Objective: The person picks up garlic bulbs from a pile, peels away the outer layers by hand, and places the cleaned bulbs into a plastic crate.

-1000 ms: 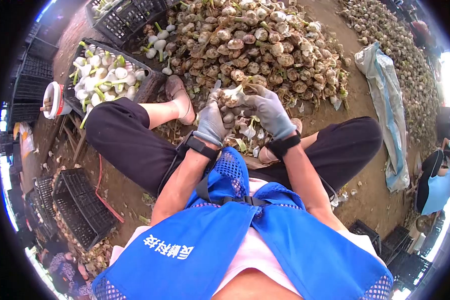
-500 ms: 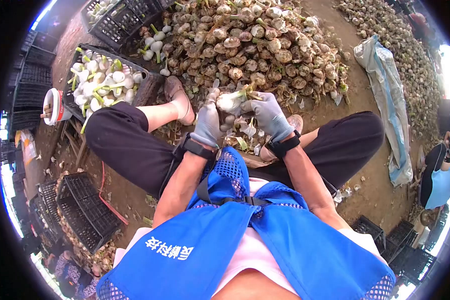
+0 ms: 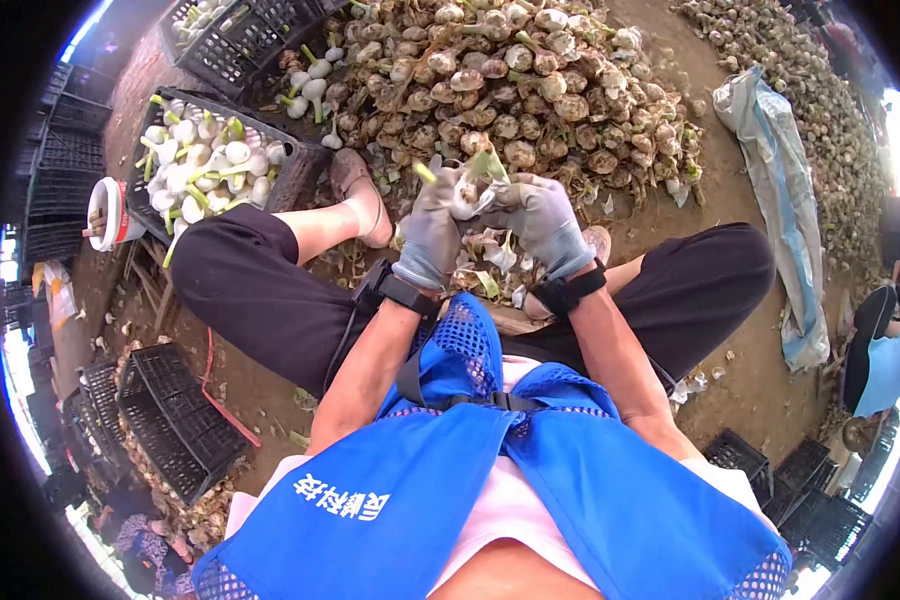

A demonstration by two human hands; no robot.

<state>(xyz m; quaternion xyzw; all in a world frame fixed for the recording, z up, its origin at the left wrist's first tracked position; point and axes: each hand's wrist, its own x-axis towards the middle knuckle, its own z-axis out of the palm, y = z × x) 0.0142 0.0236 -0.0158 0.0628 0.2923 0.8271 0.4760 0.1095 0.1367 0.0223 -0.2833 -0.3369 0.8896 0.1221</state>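
In the head view my left hand [image 3: 433, 232], in a grey glove, is closed around a garlic bulb [image 3: 465, 203]. A cut green stem end pokes out above the fingers on the left. My right hand [image 3: 540, 215], also gloved, pinches loose garlic skin [image 3: 487, 167] at the bulb's right side. Part of the bulb is hidden by the fingers. Just beyond both hands rises a heap of unpeeled garlic [image 3: 510, 90] with dirty brown skins. Scraps of peeled skin [image 3: 500, 255] lie on the ground below the hands.
A black crate [image 3: 295, 165] full of clean white garlic [image 3: 205, 165] stands at the left, beside a white bucket [image 3: 115, 215]. Empty black crates [image 3: 180, 415] are at lower left. A plastic sack [image 3: 775, 190] lies at the right, and another person [image 3: 880, 350] sits beyond it.
The bulb has turned in my hands, its stem end now pointing left. A flap of skin has been pulled up from it. My right hand has shifted slightly.
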